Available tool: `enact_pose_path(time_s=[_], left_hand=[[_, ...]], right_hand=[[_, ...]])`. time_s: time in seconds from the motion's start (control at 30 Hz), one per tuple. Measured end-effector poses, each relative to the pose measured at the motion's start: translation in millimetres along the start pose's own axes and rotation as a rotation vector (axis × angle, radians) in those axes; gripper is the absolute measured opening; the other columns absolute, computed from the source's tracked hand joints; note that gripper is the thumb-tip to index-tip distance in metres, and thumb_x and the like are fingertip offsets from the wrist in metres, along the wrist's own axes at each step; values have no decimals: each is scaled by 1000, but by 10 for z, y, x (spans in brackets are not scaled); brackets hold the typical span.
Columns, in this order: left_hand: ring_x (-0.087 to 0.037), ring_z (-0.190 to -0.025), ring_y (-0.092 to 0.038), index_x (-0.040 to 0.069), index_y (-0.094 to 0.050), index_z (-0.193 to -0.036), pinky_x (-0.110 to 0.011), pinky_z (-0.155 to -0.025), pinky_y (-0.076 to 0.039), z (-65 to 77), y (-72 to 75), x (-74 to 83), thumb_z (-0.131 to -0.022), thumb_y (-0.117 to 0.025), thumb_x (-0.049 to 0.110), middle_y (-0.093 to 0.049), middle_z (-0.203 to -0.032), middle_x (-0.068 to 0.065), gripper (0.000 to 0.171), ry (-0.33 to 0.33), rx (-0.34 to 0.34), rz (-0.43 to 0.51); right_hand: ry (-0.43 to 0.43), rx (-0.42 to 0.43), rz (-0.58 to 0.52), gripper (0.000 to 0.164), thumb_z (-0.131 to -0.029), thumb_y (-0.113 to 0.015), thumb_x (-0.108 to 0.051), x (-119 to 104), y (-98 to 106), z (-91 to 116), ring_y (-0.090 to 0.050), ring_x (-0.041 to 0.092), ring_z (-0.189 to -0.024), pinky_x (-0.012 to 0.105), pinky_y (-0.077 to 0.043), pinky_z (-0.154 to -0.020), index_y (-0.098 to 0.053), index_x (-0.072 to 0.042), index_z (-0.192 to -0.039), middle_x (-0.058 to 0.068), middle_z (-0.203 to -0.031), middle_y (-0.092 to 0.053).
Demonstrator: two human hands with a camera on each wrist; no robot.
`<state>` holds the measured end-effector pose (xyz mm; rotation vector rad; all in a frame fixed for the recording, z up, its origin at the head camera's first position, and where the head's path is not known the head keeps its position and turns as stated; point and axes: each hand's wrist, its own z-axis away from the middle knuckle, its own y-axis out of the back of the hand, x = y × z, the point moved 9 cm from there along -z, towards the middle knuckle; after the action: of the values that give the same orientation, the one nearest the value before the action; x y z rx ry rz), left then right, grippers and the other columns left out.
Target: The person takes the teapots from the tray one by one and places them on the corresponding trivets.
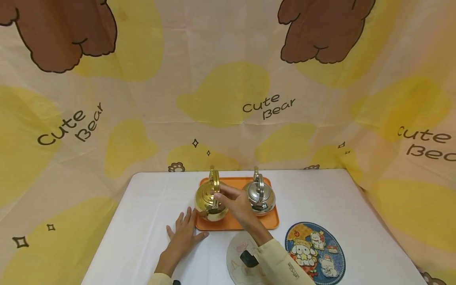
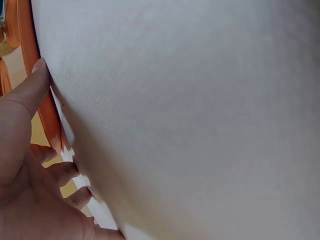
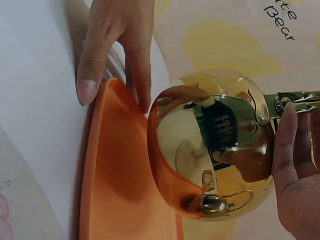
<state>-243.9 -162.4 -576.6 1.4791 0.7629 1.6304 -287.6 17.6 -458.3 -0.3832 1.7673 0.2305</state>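
A shiny gold teapot (image 1: 204, 202) is over the left part of an orange tray (image 1: 235, 225); whether its base touches the tray cannot be told. My right hand (image 1: 241, 206) holds the upright handle of this teapot from the right, fingers and thumb at the handle in the right wrist view. A silver teapot (image 1: 261, 200) stands on the tray's right half, partly behind that hand. My left hand (image 1: 183, 233) lies spread on the white cloth at the tray's front left corner, its thumb (image 2: 35, 87) and fingers against the orange rim.
A round pale mat (image 1: 236, 259) lies in front of the tray, partly under the right forearm. To its right is a blue oval mat (image 1: 315, 253) with cartoon animals. A patterned curtain (image 1: 221, 99) surrounds the back and sides of the white table (image 1: 149, 198).
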Motion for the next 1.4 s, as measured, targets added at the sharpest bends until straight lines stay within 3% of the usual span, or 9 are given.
enact_pose_path(time_s=[0.53,0.97,1.4], left_hand=[[-57,-156,-17,6,-31,-166,-94,-107,-3,6,33,18,-91,-80,51,-23,-172,-28,100,-15,19,-35],[-58,-157,-15,11,-26,-169,-94,-106,-1,31,37,20,-92,-76,57,-20,-173,-28,103,-26,17,0],[-57,-157,-17,13,-27,-169,-94,-106,-3,30,42,22,-90,-77,59,-23,-172,-28,104,-25,26,-21]], right_hand=[[86,-39,21,40,-105,-67,-11,-261,-26,100,-69,13,-92,31,-64,-73,-65,4,-141,26,-123,-74],[148,-75,4,38,-104,-67,-7,-452,-67,208,-68,11,-86,34,-65,-68,-65,7,-139,31,-121,-73],[170,-110,-11,39,-105,-65,-5,-605,-33,374,-69,14,-90,40,-65,-68,-62,9,-141,31,-124,-72]])
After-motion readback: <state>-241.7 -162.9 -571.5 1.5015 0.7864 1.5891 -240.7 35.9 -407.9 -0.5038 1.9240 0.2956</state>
